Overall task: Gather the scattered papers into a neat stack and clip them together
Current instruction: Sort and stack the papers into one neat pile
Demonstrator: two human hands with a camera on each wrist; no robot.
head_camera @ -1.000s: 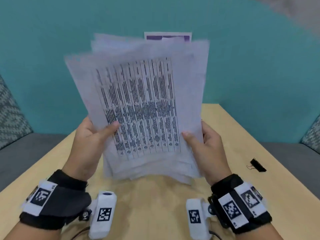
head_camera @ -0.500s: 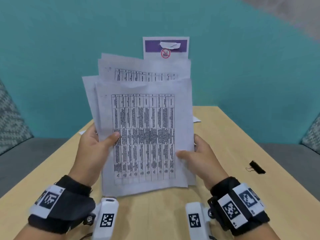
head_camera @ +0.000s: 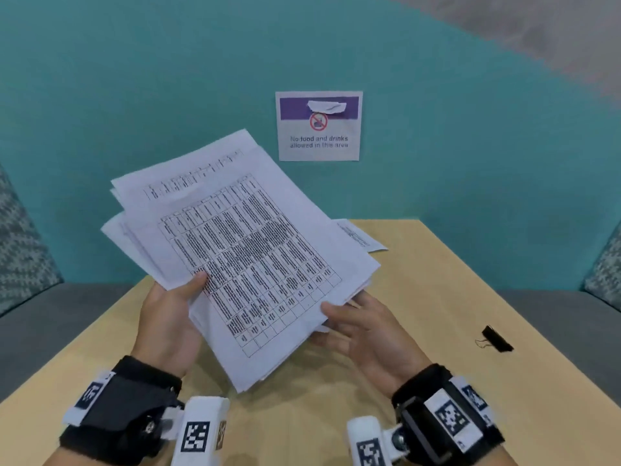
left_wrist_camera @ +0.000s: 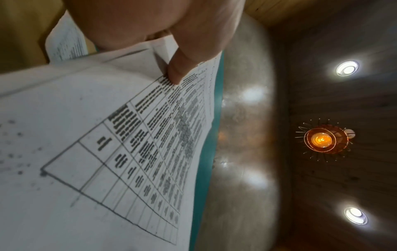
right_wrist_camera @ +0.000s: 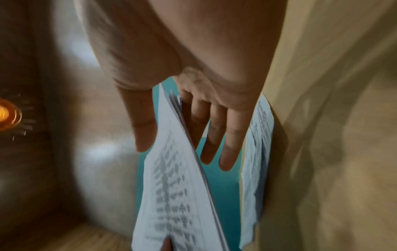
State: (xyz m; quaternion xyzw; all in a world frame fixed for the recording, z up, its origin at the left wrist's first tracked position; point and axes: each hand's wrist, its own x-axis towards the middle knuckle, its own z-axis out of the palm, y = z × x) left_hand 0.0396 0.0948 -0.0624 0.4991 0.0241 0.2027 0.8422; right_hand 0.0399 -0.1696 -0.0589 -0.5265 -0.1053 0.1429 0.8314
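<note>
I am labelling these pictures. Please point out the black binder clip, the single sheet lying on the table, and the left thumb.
black binder clip [head_camera: 497,339], head view, body.
single printed sheet [head_camera: 361,237], head view, printed corner.
left thumb [left_wrist_camera: 178,74], left wrist view, tip.

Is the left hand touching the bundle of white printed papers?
Touching. In the left wrist view, the left hand presses its thumb on the top sheet of the bundle of white printed papers; the head view shows the same grip.

Head view looks down; both close, perhaps upturned wrist views share the papers [head_camera: 242,250].
</note>
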